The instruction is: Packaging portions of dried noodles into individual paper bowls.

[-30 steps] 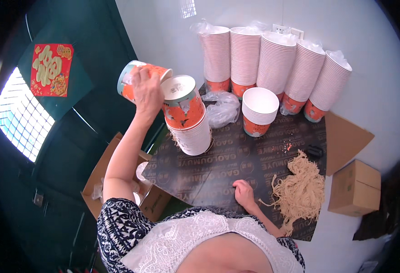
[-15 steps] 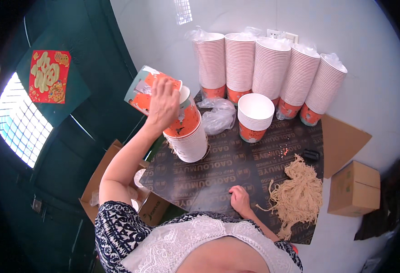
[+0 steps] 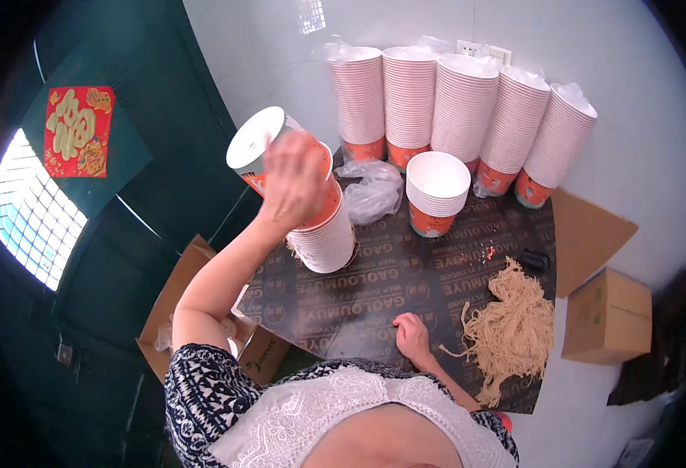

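Observation:
My left hand (image 3: 292, 183), blurred by motion, grips an orange and grey-green paper cup (image 3: 259, 140). That cup is tilted so its round white bottom shows. Directly below stands a nested stack of paper cups (image 3: 323, 242), white rims low and an orange body on top, partly hidden by my hand. Whether the held cup touches the stack, I cannot tell. My right hand (image 3: 411, 337) rests on the near side of the dark printed board table (image 3: 343, 300), its fingers curled in with nothing seen in them. A short upright cup stack (image 3: 438, 195) stands farther back.
Several tall cup stacks in clear plastic (image 3: 465, 109) line the back wall. A crumpled plastic bag (image 3: 370, 195) lies before them. At right are a tangle of tan string (image 3: 514, 331), a small black object (image 3: 533, 260) and a cardboard box (image 3: 608, 320). An open carton (image 3: 265, 355) sits lower left.
My left hand has shifted slightly right and tipped the cup, so its white bottom now shows. My right hand has hardly moved.

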Motion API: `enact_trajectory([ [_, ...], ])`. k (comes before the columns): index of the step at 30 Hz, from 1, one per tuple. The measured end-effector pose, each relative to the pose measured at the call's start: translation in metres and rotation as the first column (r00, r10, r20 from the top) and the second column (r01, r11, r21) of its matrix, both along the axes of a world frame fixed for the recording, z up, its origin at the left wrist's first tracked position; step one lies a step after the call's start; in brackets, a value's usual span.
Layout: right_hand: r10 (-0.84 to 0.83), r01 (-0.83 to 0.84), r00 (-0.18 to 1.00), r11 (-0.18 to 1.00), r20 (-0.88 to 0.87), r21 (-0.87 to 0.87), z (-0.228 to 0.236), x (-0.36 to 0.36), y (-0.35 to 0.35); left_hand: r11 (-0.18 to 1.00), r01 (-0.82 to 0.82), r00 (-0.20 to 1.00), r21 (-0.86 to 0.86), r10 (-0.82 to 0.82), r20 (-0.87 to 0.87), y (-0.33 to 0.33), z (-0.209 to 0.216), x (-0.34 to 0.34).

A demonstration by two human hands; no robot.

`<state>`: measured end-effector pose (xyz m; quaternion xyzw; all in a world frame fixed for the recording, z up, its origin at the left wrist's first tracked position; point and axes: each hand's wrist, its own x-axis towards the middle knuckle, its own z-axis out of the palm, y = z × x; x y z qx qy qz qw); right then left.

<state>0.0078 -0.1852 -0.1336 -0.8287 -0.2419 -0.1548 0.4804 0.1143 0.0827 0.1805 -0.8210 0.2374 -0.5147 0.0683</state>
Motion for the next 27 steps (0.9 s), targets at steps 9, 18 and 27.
enact_trajectory([
  [9, -0.064, 0.083, 0.993, 0.977, -0.101, 0.195, 0.049, 0.051, -0.010, 0.949, -0.310, 0.928, -0.057, 0.289, -0.234, 0.006, 0.009, 0.018],
  [18, -0.330, 0.311, 0.942, 0.924, 0.054, 0.222, 0.108, 0.125, -0.031, 0.960, -0.238, 0.963, -0.147, 0.213, -0.166, -0.021, -0.042, -0.004],
  [27, -0.467, 0.488, 0.865, 0.868, 0.184, -0.090, 0.148, 0.195, -0.035, 0.848, 0.254, 0.639, -0.465, -0.508, -0.577, -0.066, -0.182, -0.086],
])
